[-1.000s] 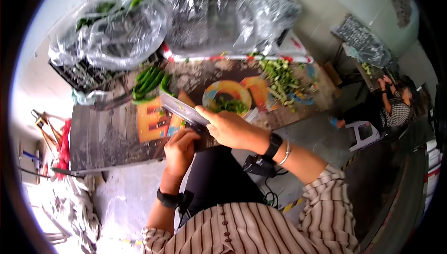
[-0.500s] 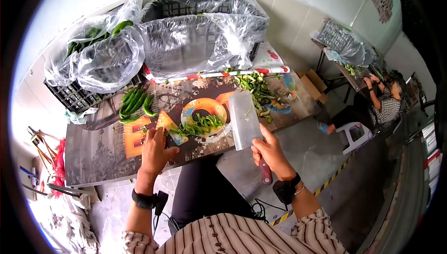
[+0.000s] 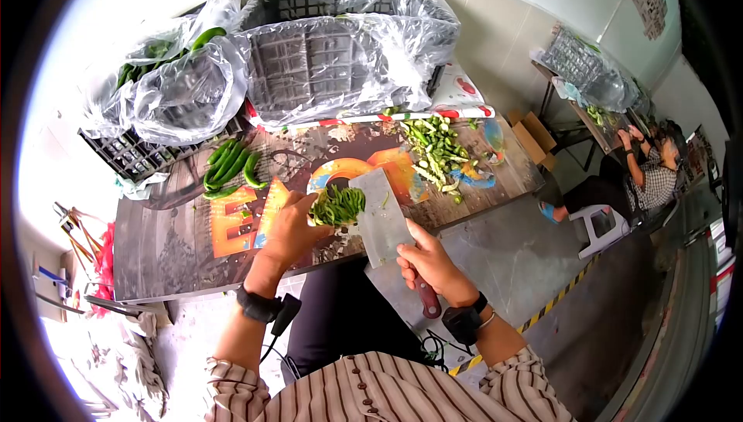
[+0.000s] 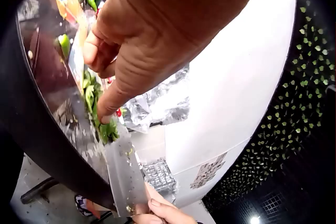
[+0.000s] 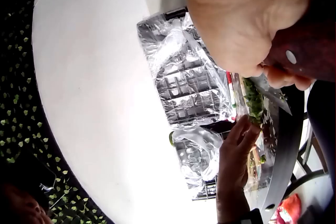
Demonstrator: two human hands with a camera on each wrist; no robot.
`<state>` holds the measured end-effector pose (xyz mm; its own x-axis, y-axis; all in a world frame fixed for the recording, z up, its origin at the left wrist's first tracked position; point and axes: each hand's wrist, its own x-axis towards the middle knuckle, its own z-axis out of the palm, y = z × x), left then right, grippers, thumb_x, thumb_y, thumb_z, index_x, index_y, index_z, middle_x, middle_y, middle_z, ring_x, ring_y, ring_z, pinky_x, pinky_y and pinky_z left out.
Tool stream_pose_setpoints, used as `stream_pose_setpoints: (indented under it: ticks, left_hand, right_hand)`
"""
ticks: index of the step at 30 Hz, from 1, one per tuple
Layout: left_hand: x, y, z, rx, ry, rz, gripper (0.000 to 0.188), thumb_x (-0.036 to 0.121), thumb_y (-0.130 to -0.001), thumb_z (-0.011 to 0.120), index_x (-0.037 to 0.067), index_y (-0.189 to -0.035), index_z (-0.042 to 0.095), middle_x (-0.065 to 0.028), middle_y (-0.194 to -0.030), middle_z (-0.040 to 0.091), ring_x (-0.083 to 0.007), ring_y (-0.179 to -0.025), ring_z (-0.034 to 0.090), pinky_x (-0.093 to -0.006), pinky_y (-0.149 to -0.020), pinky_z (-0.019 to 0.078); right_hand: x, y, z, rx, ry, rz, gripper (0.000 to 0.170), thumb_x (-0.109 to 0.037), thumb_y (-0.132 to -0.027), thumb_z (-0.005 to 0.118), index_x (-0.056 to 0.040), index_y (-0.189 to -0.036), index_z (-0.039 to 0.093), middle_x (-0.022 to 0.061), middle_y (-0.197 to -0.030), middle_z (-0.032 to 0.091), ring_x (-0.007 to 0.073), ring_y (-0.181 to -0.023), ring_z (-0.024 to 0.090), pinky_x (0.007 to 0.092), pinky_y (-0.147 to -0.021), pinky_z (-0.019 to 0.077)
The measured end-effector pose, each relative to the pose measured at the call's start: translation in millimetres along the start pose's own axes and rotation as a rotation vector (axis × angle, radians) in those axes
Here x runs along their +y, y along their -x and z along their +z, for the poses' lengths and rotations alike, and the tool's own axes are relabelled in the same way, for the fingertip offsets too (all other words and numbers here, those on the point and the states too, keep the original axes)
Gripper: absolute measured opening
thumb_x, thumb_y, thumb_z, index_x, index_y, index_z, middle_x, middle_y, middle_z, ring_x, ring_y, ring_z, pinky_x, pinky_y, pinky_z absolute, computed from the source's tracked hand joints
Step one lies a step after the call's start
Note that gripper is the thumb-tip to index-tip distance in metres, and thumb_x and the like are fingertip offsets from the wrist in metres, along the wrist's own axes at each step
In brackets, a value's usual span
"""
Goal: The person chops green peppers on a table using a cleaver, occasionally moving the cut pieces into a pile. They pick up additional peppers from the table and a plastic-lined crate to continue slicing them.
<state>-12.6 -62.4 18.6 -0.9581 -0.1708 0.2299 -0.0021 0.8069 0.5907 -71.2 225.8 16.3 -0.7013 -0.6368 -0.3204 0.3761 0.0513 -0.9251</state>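
My right hand [image 3: 433,267] grips the dark red handle of a cleaver [image 3: 379,217], its broad blade lying low over the table. A heap of sliced green peppers [image 3: 338,205] is gathered at the blade's left edge and partly overlaps it. My left hand [image 3: 292,232] is against the left side of this heap, thumb and fingers spread around it. In the left wrist view, one extended digit of the left hand [image 4: 128,61] touches the slices [image 4: 107,129] close to the blade. Whole green peppers [image 3: 226,167] lie farther left on the table.
The table [image 3: 155,252] also bears a pile of pale green pepper pieces [image 3: 433,151] at the right. Behind stand a large plastic-lined crate [image 3: 309,66] and a smaller lined crate of peppers [image 3: 182,105]. Another person [image 3: 654,174] sits on a stool [image 3: 600,225] at the far right.
The cleaver was tilted near the left hand, then swung right and flat; now it is slightly left, at the slices. The left hand moved right, and the spread slices are bunched into a heap.
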Motion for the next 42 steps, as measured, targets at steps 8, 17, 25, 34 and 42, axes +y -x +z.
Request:
stream_pose_setpoints:
  ticks: [8,17,25,34,42]
  left_hand:
    - [-8.6,27.3,-23.8,-0.084,-0.087,-0.100,0.075,0.018,-0.067,0.086,-0.002,-0.132,0.056,-0.0184,-0.110,0.062,-0.0334,-0.096,0.067,-0.0409,-0.083,0.0552]
    - [3.9,-12.0,19.7,-0.016,0.185,-0.053,0.076,0.007,-0.066,0.086,0.000,-0.136,0.056,-0.0150,-0.105,0.061,-0.0243,-0.084,0.069,-0.0342,-0.076,0.0571]
    - [10.3,-5.0,18.9,0.080,0.220,-0.019,0.068,0.008,-0.069,0.083,-0.002,-0.131,0.058,-0.0166,-0.101,0.061,-0.0293,-0.085,0.065,-0.0377,-0.077,0.0545]
    - [52.0,-82.0,-71.3,0.307,0.143,0.267,0.037,0.003,-0.071,0.075,-0.003,-0.107,0.067,-0.0183,-0.086,0.066,-0.0308,-0.076,0.066,-0.0376,-0.071,0.0528]
    - [74.4,-212.8,-181.2,0.585,0.064,0.260,0.053,0.016,-0.078,0.080,-0.005,-0.123,0.062,-0.0231,-0.105,0.070,-0.0323,-0.091,0.071,-0.0388,-0.080,0.0561]
  right_hand:
    - [-1.6,-3.1,2.5,-0.023,-0.034,0.017,0.070,-0.008,-0.100,0.054,-0.0103,-0.161,0.019,0.0021,-0.073,0.051,0.0106,-0.053,0.052,0.0294,-0.043,0.0465]
    - [-1.1,-11.2,27.3,-0.084,0.075,-0.021,0.068,-0.006,-0.099,0.053,-0.0057,-0.159,0.021,0.0025,-0.073,0.053,0.0105,-0.049,0.052,0.0276,-0.041,0.0454]
    - [-11.6,-9.1,31.8,-0.140,0.213,-0.093,0.066,-0.005,-0.100,0.051,-0.0042,-0.158,0.022,0.0018,-0.071,0.051,0.0092,-0.049,0.052,0.0269,-0.042,0.0461]
    - [-142.6,-9.2,48.5,-0.192,0.351,-0.253,0.064,-0.006,-0.100,0.049,-0.0055,-0.158,0.022,0.0013,-0.067,0.054,0.0108,-0.049,0.055,0.0272,-0.043,0.0480]
    - [-290.1,-101.5,32.8,0.103,0.428,-0.686,0.051,-0.007,-0.099,0.051,-0.0049,-0.148,0.039,0.0014,-0.071,0.054,0.0088,-0.047,0.051,0.0260,-0.040,0.0447]
